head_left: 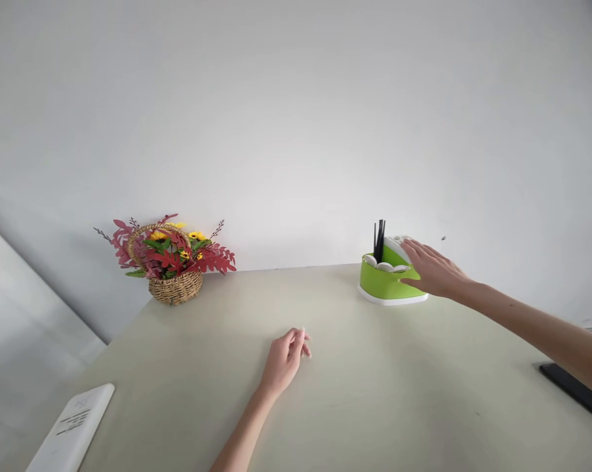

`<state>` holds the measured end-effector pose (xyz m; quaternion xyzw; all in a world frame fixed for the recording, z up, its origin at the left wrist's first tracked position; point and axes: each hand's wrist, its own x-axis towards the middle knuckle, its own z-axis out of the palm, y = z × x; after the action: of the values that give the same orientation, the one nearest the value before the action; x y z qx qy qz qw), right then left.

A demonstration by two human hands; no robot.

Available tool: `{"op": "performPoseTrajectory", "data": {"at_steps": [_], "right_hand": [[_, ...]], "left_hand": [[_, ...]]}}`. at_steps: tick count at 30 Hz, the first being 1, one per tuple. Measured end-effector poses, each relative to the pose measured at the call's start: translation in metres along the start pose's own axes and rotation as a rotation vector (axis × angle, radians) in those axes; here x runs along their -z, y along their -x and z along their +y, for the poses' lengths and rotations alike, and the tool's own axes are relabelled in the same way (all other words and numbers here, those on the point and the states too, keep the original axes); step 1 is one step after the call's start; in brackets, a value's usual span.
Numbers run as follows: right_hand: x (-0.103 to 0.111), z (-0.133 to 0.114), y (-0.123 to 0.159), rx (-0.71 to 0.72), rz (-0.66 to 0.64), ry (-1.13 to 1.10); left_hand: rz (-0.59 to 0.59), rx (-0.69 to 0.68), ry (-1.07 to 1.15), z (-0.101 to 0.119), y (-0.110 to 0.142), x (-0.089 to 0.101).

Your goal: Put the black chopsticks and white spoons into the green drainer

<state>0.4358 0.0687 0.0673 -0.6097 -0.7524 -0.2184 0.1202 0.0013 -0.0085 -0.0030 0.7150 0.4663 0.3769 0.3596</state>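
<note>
My left hand (286,357) rests near the middle of the table, its fingers loosely curled in with nothing visible in them. Farther off, at the right, my right hand (433,269) reaches over the right side of a green and white desk organizer (385,280). Its fingers stretch along the organizer's top while the thumb points across the front, apart from the fingers. Whether the palm touches the organizer cannot be made out. Several thin black sticks (379,244), perhaps pens, stand upright in the organizer's left part. White rounded dividers line its front rim.
A wicker basket (176,288) of red leaves and yellow flowers stands at the table's back left, near the white wall (296,131). A flat white object with dark print (72,429) lies front left. Under my right forearm, a dark flat object (578,396) lies at the right edge.
</note>
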Motion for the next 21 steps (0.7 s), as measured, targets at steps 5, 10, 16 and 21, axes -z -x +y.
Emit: {"op": "performPoseTrajectory", "data": {"at_steps": [5,10,16,21], "right_hand": [[-0.014,0.037,0.013,-0.117,0.004,0.045],[-0.004,-0.003,0.041,-0.178,0.182,0.046],[0.001,-0.083,0.099,-0.074,0.280,-0.063],[0.010,-0.080,0.098,-0.036,0.331,-0.089]], "left_hand": [[-0.006,-0.010,0.003,-0.001,0.000,0.000],[-0.015,-0.011,0.007,0.000,0.000,0.001],[-0.006,-0.018,-0.002,0.000,0.000,0.001],[-0.010,-0.015,-0.014,0.002,-0.001,0.002]]}}
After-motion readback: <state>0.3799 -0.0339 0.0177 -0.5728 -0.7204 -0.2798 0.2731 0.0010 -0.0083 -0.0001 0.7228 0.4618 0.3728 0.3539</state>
